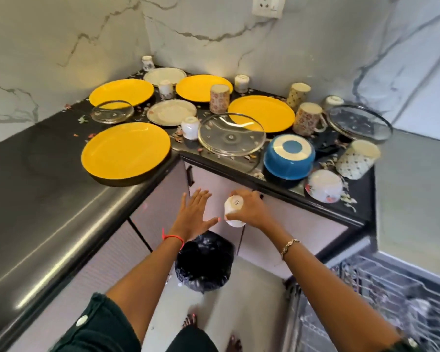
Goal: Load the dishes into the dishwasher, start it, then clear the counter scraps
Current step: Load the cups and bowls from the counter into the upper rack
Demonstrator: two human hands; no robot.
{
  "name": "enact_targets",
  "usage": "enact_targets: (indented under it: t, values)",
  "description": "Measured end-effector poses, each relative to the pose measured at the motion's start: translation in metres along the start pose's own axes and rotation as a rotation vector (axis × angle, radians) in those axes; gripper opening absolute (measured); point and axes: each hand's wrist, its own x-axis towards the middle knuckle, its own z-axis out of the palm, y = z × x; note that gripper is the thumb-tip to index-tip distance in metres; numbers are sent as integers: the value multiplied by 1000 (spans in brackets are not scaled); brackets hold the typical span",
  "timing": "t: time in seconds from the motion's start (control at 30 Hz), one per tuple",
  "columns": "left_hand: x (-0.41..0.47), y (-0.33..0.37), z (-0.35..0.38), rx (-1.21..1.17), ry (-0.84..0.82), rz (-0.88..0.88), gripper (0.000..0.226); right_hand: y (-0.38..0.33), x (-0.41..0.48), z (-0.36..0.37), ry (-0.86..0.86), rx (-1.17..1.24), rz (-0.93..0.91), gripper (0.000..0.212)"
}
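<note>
Head view: right hand (249, 209) grips a white cup (233, 212), left hand (194, 214) spread beside it; beyond, dishes crowd the counter (48, 199); dishwasher rack (381, 295) seemingly near-empty, so loading has barely begun.

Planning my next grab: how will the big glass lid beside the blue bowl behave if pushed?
The glass lid likely shatters if dropped: clear glass, right at the counter edge. It looks tilted, rim over a yellow plate, so a push may rock or slide it.

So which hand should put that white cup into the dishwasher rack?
Right. The right hand grips the cup, and the rack sits low on that side. The left hand is open and farther away.
</note>
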Motion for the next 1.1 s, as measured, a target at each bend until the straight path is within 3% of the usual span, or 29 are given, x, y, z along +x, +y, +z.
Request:
enact_targets:
  t: [0.4,0.6,0.87,1.1]
  values:
    - [-50,80,80,125,-293,367,83,94,-130,17,78,21,337,61]
    - [-81,109,113,139,-428,562,80,120,-204,42,255,137,552,58]
    - [-115,156,148,113,-516,823,80,150,-307,72,612,471,886,58]
    - [-132,205,183,93,-637,954,81,194,-378,67,802,572,1018,64]
